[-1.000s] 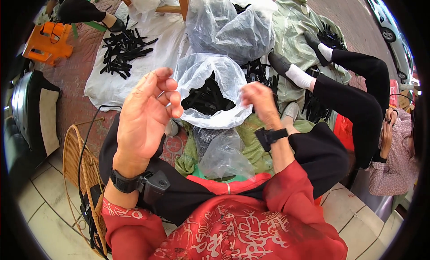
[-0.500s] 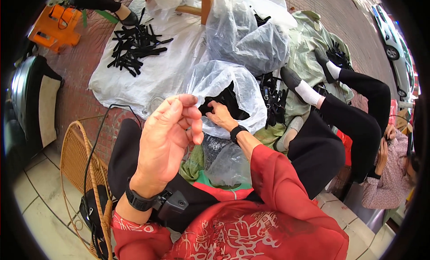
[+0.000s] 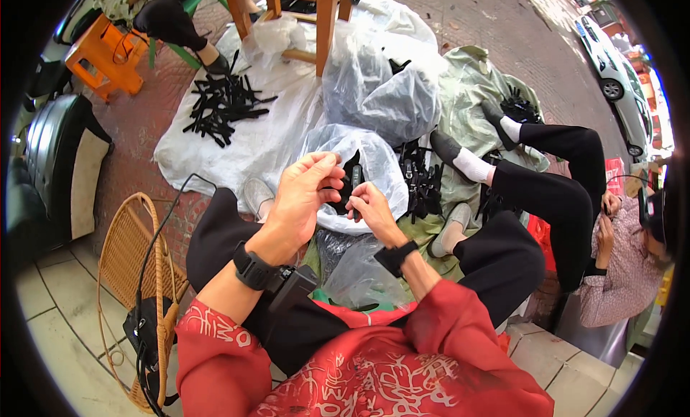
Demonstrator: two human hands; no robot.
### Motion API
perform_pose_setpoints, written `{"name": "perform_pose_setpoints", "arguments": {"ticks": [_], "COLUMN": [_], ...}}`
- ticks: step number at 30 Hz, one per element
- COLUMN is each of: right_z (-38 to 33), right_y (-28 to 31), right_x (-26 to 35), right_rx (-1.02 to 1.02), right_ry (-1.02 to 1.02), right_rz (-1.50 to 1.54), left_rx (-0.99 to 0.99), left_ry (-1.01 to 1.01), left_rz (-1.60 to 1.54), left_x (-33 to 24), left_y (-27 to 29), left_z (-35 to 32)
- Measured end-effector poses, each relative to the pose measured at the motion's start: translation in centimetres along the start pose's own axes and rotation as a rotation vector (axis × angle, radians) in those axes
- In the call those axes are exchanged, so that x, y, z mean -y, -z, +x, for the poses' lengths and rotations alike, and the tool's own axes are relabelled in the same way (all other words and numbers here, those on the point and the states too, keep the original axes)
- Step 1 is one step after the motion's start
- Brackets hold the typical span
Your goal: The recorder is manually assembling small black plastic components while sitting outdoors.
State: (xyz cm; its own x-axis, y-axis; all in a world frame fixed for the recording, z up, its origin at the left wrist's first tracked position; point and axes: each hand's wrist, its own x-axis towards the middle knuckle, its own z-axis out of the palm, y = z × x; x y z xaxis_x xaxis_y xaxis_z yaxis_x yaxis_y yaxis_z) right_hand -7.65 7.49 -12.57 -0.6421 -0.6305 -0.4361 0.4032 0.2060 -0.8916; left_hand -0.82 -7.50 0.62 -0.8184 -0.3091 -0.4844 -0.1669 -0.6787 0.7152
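With the left hand, curls fingers near the thumb over a translucent bag; cannot tell if gripping anything. With the right hand, just beside, pinches a small black piece above the bag's near rim. Has more black pieces lying just right of the bag.

Crinkled, faintly glossy plastic bag

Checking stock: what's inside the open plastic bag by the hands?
Black pieces show inside the plastic bag; the left hand and right hand block part, and deeper contents are hidden.
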Motion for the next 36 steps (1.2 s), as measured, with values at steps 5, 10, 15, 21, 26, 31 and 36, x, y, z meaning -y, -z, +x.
{"name": "perform_pose_setpoints", "arguments": {"ticks": [5,10,15,21,26,31,36], "right_z": [-7.5,-10.9,-12.2,-13.6,-12.5,-12.3,-11.0], "right_y": [-1.2,-1.1,1.0,4.0,4.5,3.9,4.0], "right_x": [6.4,8.4,9.6,13.7,12.1,11.5,10.4], "right_rx": [-0.076,-0.167,-0.233,-0.323,-0.073,-0.009,-0.013], "right_ry": [0.248,0.346,0.422,0.554,0.428,0.356,0.305], "right_rz": [0.130,0.198,-0.475,-0.437,-0.129,0.124,0.427], "left_rx": [0.026,0.442,0.332,0.424,0.573,0.624,0.627], "left_ry": [0.033,0.074,-0.105,-0.129,-0.160,-0.183,-0.232], "left_rz": [0.192,0.139,0.208,0.428,0.345,0.349,0.400], "left_x": [2.1,3.4,5.4,4.7,4.7,4.1,3.8], "left_y": [-1.1,-4.6,-5.6,-6.5,-6.2,-5.9,-5.9], "left_z": [0.1,-1.6,-1.0,-2.4,-2.8,-3.4,-3.2]}}
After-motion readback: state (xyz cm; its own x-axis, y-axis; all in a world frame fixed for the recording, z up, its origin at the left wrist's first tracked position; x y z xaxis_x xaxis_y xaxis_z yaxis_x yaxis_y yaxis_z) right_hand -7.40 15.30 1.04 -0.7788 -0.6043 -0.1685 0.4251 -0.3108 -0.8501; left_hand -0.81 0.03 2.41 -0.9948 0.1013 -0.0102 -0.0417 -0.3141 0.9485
